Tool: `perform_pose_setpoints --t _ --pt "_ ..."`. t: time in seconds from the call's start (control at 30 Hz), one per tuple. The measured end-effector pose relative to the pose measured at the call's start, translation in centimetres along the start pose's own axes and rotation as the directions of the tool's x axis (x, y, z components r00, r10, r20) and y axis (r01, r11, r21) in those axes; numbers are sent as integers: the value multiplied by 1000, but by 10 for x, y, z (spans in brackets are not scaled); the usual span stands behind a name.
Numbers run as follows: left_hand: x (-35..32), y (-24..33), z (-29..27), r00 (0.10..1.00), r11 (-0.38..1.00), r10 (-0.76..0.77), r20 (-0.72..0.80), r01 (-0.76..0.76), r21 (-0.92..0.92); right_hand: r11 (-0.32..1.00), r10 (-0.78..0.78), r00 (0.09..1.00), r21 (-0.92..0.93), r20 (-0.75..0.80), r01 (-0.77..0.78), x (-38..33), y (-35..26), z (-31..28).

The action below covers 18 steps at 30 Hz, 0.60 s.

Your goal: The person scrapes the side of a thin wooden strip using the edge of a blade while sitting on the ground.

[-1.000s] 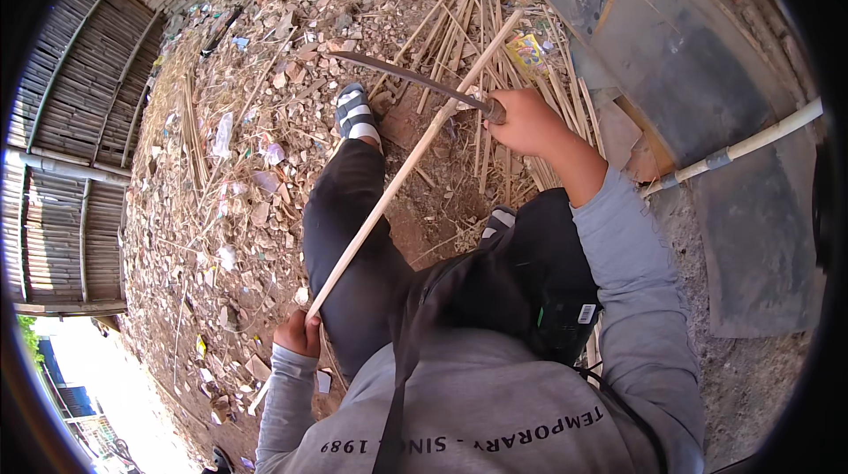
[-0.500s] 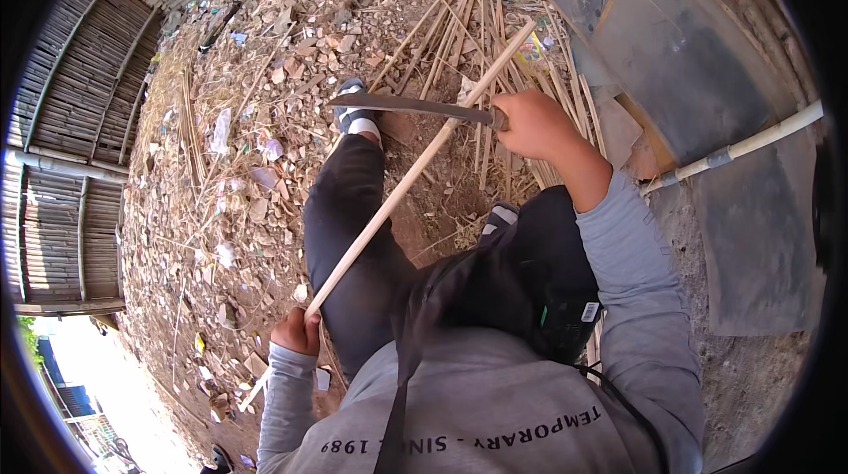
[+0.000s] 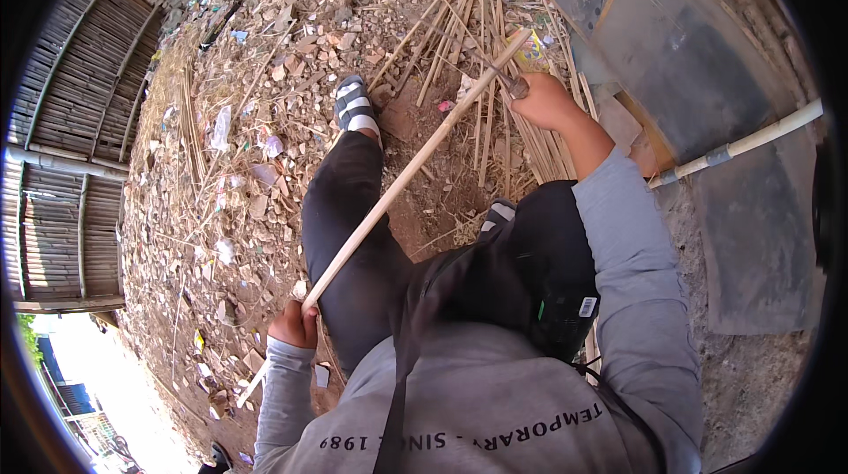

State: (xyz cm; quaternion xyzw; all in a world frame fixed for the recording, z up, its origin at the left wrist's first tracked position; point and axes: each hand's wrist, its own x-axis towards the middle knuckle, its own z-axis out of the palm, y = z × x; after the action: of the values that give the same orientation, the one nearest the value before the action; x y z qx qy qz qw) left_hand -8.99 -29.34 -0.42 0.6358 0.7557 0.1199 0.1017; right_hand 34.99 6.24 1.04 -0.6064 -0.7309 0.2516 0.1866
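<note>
A long pale strip of split bamboo [image 3: 411, 172] slants from the lower left, across my left thigh, to the upper right. My left hand [image 3: 293, 326] is closed around it near its lower end, and a short piece sticks out below the fist. My right hand [image 3: 541, 101], near the strip's far end, is closed on the handle of a machete [image 3: 512, 83]. The blade is seen nearly edge-on at the strip, pointing up and left; whether it touches the strip I cannot tell.
Beyond the strip lies a pile of thin bamboo strips [image 3: 455, 19]. Rubble [image 3: 265, 182] and litter cover the ground around my feet. Dark sheets [image 3: 707, 50] and a pale pole [image 3: 768, 134] are at the right. A bamboo-slat wall [image 3: 75, 68] stands at the left.
The machete has turned from lying across the strip, pointing left, to nearly edge-on, pointing up and left. My right hand has moved slightly up and right. My left hand keeps its grip.
</note>
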Motion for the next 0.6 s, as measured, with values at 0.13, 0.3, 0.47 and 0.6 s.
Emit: perform_pose_setpoints --t 0.13,0.3,0.47,0.6 --pt "-1 -1 -9 999 998 -14 40 12 62 998 -24 998 -60 -51 21 -9 0 -5" --pt "-5 -9 0 999 1000 20 26 -20 15 914 -343 933 -188 108 358 -32 -44 2" --pt "2 -5 3 999 999 52 -13 -52 16 998 -61 998 -34 -25 60 -7 -2 -13" --pt "0 -9 2 997 998 70 13 -70 2 999 39 965 -4 -258 -42 -11 -18 -6"
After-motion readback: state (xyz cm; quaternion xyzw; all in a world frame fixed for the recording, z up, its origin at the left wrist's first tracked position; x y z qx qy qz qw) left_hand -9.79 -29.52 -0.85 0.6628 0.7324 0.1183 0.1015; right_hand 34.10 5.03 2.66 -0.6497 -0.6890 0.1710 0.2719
